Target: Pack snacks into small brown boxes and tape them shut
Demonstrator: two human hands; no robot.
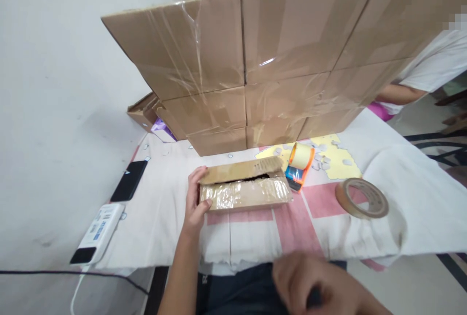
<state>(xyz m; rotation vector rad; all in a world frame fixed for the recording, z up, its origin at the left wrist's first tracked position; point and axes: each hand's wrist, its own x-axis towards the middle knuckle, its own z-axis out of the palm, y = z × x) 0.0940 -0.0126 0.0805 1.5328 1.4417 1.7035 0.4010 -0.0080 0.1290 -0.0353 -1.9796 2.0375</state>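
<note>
A small cardboard box (244, 195) lies lengthwise on the cloth-covered table. Shiny tape covers its near side, and a dark gap shows beneath its raised top flap. My left hand (197, 203) grips the box's left end, thumb on the near side and fingers around the back. Closer to my body, my right hand (302, 281) is raised near the table's front edge, curled and blurred. Something dark shows inside its curl, too unclear to name. Beyond the box's right end lies an orange-and-blue tape dispenser (299, 166) with a yellowish roll.
Brown packing tape (362, 198) rests on the right. A wall of taped cartons (248, 66) stands behind the box. Along the left are a black phone (129, 181) and a white power strip (98, 232) with a cable. Another person's arm (399, 94) appears at far right.
</note>
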